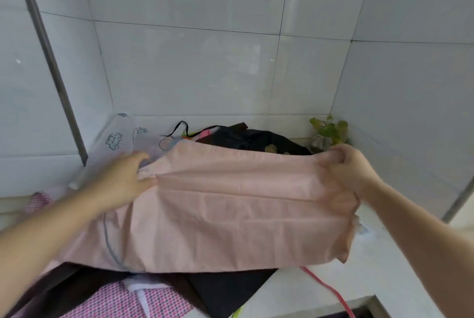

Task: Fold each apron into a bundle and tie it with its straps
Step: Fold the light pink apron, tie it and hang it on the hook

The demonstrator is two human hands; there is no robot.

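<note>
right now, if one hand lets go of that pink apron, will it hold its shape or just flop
Probably flop: the pink apron sags and creases between the left hand and right hand, so it looks thin and limp. It seems light, since the right hand's fingers bunch it easily. The freed side would likely drop onto the counter.

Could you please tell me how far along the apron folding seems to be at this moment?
No tied bundle is in view. In hand: the pink apron is stretched between the left hand and the right hand, which grip its upper edge, so it is only at the folding stage. Left: the black apron, the white printed apron and the pink checked cloth lie loose.
</note>
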